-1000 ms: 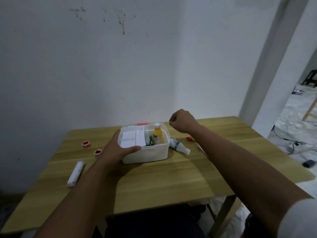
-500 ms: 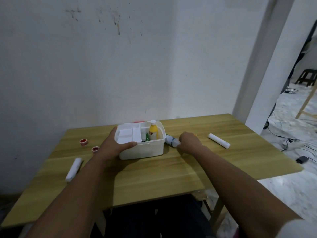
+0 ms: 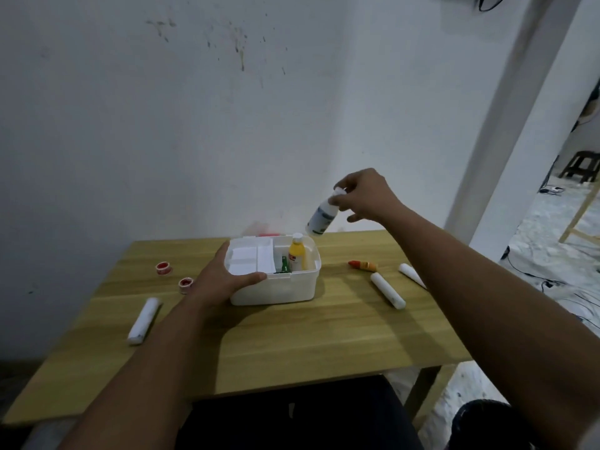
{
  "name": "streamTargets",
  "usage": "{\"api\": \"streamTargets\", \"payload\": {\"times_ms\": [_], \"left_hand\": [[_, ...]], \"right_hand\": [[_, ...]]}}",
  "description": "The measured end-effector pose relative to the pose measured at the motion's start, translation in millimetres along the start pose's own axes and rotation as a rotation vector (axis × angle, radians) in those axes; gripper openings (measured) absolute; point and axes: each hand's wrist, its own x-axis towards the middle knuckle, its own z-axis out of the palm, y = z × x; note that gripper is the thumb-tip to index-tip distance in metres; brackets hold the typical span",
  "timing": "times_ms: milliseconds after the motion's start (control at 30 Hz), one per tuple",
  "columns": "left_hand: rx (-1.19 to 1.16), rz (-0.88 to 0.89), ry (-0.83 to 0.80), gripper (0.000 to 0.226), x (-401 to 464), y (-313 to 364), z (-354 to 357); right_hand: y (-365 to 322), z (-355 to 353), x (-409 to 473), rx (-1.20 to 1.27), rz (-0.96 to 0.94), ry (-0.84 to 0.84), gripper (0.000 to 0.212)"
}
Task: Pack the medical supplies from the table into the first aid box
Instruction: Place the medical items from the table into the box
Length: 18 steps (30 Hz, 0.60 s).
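Observation:
The white first aid box [image 3: 285, 287] stands open on the wooden table [image 3: 292, 345]. Inside it are a yellow bottle [image 3: 297, 254], a small green bottle [image 3: 284, 265] and white packets. My left hand [image 3: 224, 277] grips the box's left front rim. My right hand [image 3: 367, 198] holds a white bottle [image 3: 321, 217] by its cap, tilted, in the air above the box's right back corner. On the table lie three white rolls [image 3: 144, 319] [image 3: 388, 290] [image 3: 410, 275], two red tape rolls [image 3: 164, 267] [image 3: 186, 284] and a red-orange tube [image 3: 362, 264].
A red lid [image 3: 264, 231] shows behind the box, against the white wall. A white pillar [image 3: 506, 131] rises at the right. Beyond it the floor carries cables and a dark stool [image 3: 581, 165]. The table's right edge lies close to the rolls.
My right hand has picked the white bottle up off the table beside the box and lifted it above the box's right side. My left hand has stayed on the box.

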Motion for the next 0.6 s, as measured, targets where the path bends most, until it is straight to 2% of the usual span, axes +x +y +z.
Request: {"api": "streamTargets", "payload": {"times_ms": [100, 200, 367, 600], "left_hand": [[-0.009, -0.011, -0.003, 0.104, 1, -1, 1], [-0.005, -0.011, -0.004, 0.107, 2, -4, 0], [-0.003, -0.019, -0.002, 0.111, 3, -7, 1], [-0.029, -0.006, 0.023, 0.104, 3, -6, 6]], "right_hand": [[-8, 25, 1, -0.080, -0.019, -0.131, 0.039], [0, 60, 2, -0.253, -0.051, -0.205, 0.033], [24, 108, 6, -0.462, -0.106, -0.233, 0.032], [30, 124, 14, -0.548, -0.168, -0.287, 0.032]]}}
